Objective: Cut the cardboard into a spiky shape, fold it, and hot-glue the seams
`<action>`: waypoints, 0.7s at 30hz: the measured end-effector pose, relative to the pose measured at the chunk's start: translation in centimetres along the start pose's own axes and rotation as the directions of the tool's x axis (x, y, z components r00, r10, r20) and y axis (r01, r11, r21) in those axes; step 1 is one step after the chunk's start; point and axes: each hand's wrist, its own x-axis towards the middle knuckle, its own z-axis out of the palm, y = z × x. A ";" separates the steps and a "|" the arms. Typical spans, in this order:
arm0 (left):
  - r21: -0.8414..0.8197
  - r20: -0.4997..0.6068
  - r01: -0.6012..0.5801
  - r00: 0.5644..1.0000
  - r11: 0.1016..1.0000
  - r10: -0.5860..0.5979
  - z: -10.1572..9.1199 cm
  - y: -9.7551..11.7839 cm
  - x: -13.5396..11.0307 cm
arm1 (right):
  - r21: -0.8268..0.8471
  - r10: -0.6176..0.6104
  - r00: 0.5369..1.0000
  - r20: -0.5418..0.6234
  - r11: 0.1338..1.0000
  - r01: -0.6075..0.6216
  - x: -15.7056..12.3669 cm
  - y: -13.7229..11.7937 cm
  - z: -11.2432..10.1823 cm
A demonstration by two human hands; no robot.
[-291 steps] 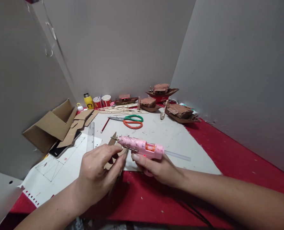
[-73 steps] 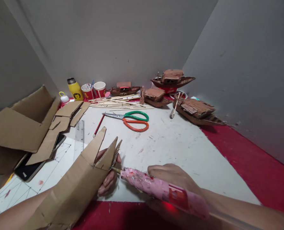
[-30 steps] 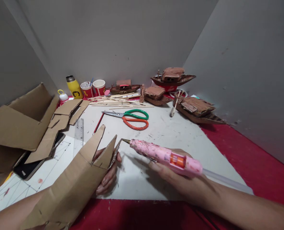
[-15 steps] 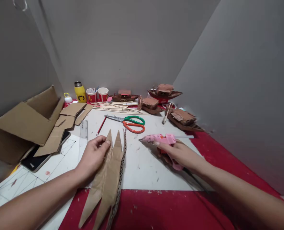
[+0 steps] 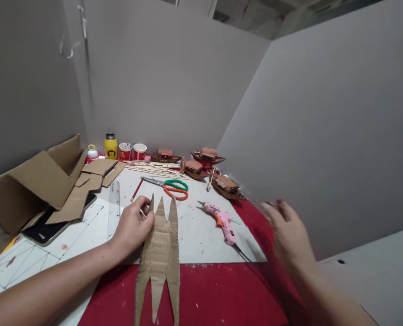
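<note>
My left hand (image 5: 133, 226) pinches the upper left edge of a brown cardboard cutout (image 5: 159, 249) between thumb and fingers. Its long sides are bent up, and pointed tips stick out at both ends. On the white sheet to its right lies a pink hot glue gun (image 5: 223, 222) on its side, nozzle toward the upper left and cord trailing to the front. My right hand (image 5: 290, 235) is in the air further right, apart from the gun, slightly blurred, fingers loosely bent with nothing in them.
Scissors (image 5: 170, 186), a red pencil (image 5: 136, 189) and a clear ruler (image 5: 113, 208) lie beyond my left hand. Thin wooden sticks (image 5: 154, 169) and brown model boats (image 5: 227, 184) are at the back. At left are a cardboard box (image 5: 41, 181), cardboard scraps (image 5: 70, 206) and a phone (image 5: 48, 232).
My right hand has let go of the glue gun, which now lies on the sheet, and moved right. The cardboard cutout has turned in my left hand, showing its inner face.
</note>
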 end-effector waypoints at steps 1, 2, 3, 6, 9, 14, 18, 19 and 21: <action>0.011 0.000 -0.017 1.000 1.000 0.017 0.0 -0.1 0.0 | 0.009 -0.022 0.998 -0.061 1.000 0.023 -1.2 -0.8 -0.3; 0.020 0.003 -0.034 0.999 0.999 0.034 0.0 -0.1 -0.1 | 0.043 -0.077 0.992 -0.102 0.996 0.082 -2.4 -1.7 -0.3; 0.028 0.007 -0.048 0.999 0.998 0.048 0.0 -0.1 -0.2 | 0.066 -0.121 0.990 -0.070 0.990 0.126 -3.7 -2.7 0.0; 0.050 0.024 -0.080 0.997 0.996 0.079 0.1 0.0 -0.6 | 0.098 -0.112 0.931 0.347 0.992 0.083 -6.8 -4.9 2.6; 0.047 0.044 -0.109 0.993 0.993 0.107 0.2 0.4 -1.1 | 0.099 -0.025 0.777 0.629 0.994 -0.048 -7.9 -5.5 6.9; -0.016 0.048 -0.142 0.989 0.990 0.143 0.1 1.0 -1.6 | 0.146 0.019 0.680 0.733 0.972 -0.185 -7.6 -4.9 11.9; 0.008 0.052 -0.155 0.987 0.988 0.155 0.0 1.0 -1.3 | 0.183 -0.008 0.698 0.716 0.967 -0.177 -7.6 -4.9 12.5; 0.022 0.044 -0.152 0.988 0.988 0.151 -0.1 1.0 -1.1 | 0.192 -0.018 0.695 0.719 0.966 -0.173 -7.6 -4.9 12.4; 0.042 0.024 -0.128 0.992 0.991 0.127 -0.2 1.0 -0.7 | 0.210 -0.035 0.684 0.728 0.962 -0.175 -7.6 -4.9 12.2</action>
